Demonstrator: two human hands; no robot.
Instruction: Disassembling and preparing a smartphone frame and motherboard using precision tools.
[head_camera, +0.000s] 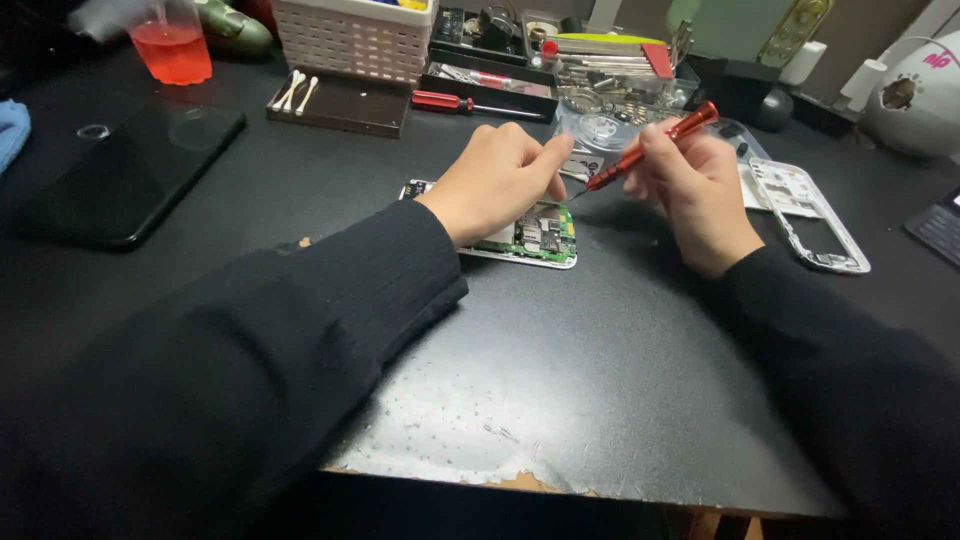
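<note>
— At the middle of the black table (600, 380), what is under those hands?

— An opened white-framed phone with its green circuit board bare (545, 238). It lies flat, just at twelve o'clock from the black sleeves. The left hand (495, 180) rests on it, fingers curled together and pressing down, thumb and forefinger pinched near the tool's tip.

— And the other one?

— The right hand (695, 195) is clamped on a slim red-handled metal screwdriver (650, 148), which slants from two o'clock down toward the board. Whether the tip touches the board I cannot tell from here.

— What lies about them?

— At three o'clock of the phone, just beside the right wrist, a bare white plastic phone frame (812, 215). At twelve o'clock, a second red-handled screwdriver (445, 101) on a dark tray, and behind it a clear box of small metal parts (620, 85). At eleven o'clock, a dark tray with white cotton swabs (340, 105) before a pale woven basket (350, 38). At ten o'clock, a clear cup of red liquid (172, 45), and at nine o'clock a black glossy slab (125, 170), well apart from the work.
</note>
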